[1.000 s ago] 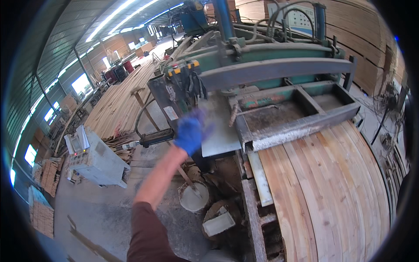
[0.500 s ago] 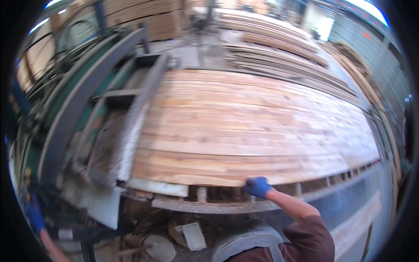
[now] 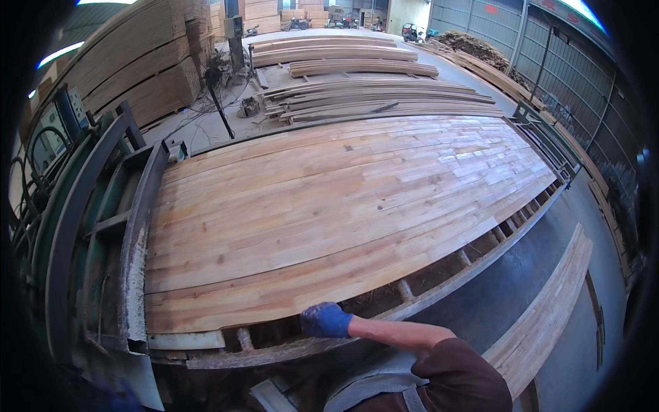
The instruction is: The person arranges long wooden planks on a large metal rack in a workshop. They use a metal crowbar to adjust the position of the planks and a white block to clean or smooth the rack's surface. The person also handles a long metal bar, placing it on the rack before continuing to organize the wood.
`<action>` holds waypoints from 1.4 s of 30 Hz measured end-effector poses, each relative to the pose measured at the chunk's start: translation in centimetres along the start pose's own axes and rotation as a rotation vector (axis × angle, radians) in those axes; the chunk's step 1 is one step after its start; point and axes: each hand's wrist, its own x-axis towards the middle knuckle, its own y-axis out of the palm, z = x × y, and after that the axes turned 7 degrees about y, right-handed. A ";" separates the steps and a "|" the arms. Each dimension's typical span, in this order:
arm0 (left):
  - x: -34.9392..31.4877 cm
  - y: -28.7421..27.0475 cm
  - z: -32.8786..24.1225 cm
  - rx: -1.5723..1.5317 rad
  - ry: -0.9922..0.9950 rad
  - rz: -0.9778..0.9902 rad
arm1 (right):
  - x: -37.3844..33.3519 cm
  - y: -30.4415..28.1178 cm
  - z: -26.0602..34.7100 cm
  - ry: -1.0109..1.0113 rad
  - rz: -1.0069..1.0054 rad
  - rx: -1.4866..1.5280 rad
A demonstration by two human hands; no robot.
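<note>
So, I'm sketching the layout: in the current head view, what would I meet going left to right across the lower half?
Dark curved metal beam → white-crusted metal bar → pale strip at the panel's near edge → blue-gloved right hand → brown sleeve → long pale board.

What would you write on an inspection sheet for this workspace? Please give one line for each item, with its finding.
Surface: slatted frame, crossbars showing along the near side.
Job's things: wood panel of long strips, lying on the frame.
Clutter: pale oblong piece at the lower picture edge.
Hands: right hand, blue-gloved, at the panel's near edge, grip unclear; left hand, a dim blue blur at lower left.
Cables: loose thin cables beyond the panel, left; dark hoses on the machine.
Surroundings: stacked boards far left; plank piles behind the panel.
</note>
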 end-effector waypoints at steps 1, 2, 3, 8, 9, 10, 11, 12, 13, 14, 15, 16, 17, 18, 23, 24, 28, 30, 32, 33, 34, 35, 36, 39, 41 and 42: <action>-0.4 -2.3 -6.1 -0.068 0.016 0.083 | -1.3 -1.3 -1.0 -0.061 -0.099 0.063; -2.1 -6.7 -10.7 -0.104 0.019 0.197 | -2.0 -3.0 -2.0 -0.087 -0.076 0.057; -2.2 -8.4 -15.0 -0.465 -0.072 0.284 | -2.8 -5.5 -3.6 -0.122 -0.048 0.051; 4.4 -16.6 -31.0 -1.350 -0.653 0.417 | -10.2 -15.6 -15.1 0.135 -0.205 0.232; 4.7 -17.4 -32.1 -1.381 -0.749 0.421 | -11.7 -15.3 -18.2 0.191 -0.222 0.195; 4.6 -17.9 -32.7 -1.396 -0.852 0.443 | -12.9 -15.0 -20.0 0.230 -0.165 0.200; 3.3 -17.5 -33.0 -1.283 -0.797 0.245 | -13.6 -14.9 -21.1 0.272 -0.120 0.194; -0.3 -15.5 -33.0 -1.400 -0.873 0.056 | -14.1 -14.3 -21.6 0.256 -0.048 0.221; -3.0 -14.2 -32.6 -1.583 -1.089 0.043 | -14.2 -14.0 -21.9 0.257 0.008 0.238; -0.8 -14.8 -32.4 -1.608 -1.196 0.166 | -14.0 -15.2 -20.2 0.260 0.071 0.243; 1.8 -15.0 -32.4 -1.630 -1.296 0.293 | -14.1 -15.0 -20.2 0.226 0.056 0.193; 2.3 -14.6 -31.7 -1.680 -1.412 0.318 | -14.4 -14.5 -20.3 0.169 0.048 0.161; 2.4 -13.2 -31.1 -1.739 -1.524 0.332 | -14.7 -13.7 -20.4 0.114 0.029 0.127; 1.6 -11.0 -30.2 -1.620 -1.429 0.285 | -15.0 -12.8 -21.0 0.083 0.006 0.127; 3.9 1.3 -22.4 -1.150 -1.244 -0.052 | -11.3 -14.8 -12.4 0.285 0.118 0.183; 5.1 2.9 -19.1 -1.153 -1.224 -0.067 | -10.6 -12.1 -14.3 0.200 0.067 0.143; 6.5 13.4 -10.0 -1.509 -1.121 0.092 | -6.1 -8.4 -9.8 0.040 0.051 0.050; 0.1 21.2 -5.5 -1.446 -1.190 0.124 | -3.2 -8.5 -6.9 0.037 0.104 0.051; -3.5 25.5 -1.2 -1.414 -1.308 0.155 | -2.6 -8.1 -6.4 0.101 0.149 0.060; -3.1 26.9 -0.4 -1.180 -1.448 0.247 | -2.6 -7.9 -6.4 0.127 0.133 0.072; -0.1 28.5 -4.2 -1.182 -1.334 0.454 | -3.6 -8.4 -5.6 0.208 0.112 0.024; 3.1 28.8 -7.3 -1.169 -1.188 0.638 | -4.8 -8.7 -4.9 0.278 0.086 -0.004; 3.5 28.0 -7.9 -1.105 -1.158 0.440 | -5.1 -8.5 -4.7 0.297 0.076 -0.001; 3.5 25.5 -3.7 -0.834 -1.043 0.183 | -4.6 -7.6 -5.1 0.267 0.085 0.027; 6.4 20.7 -4.2 -0.810 -0.962 0.061 | -4.5 -6.8 -5.2 0.252 0.095 0.035; 4.9 20.2 -2.5 -0.525 -0.722 0.064 | -3.9 -6.5 -5.4 0.218 0.098 0.055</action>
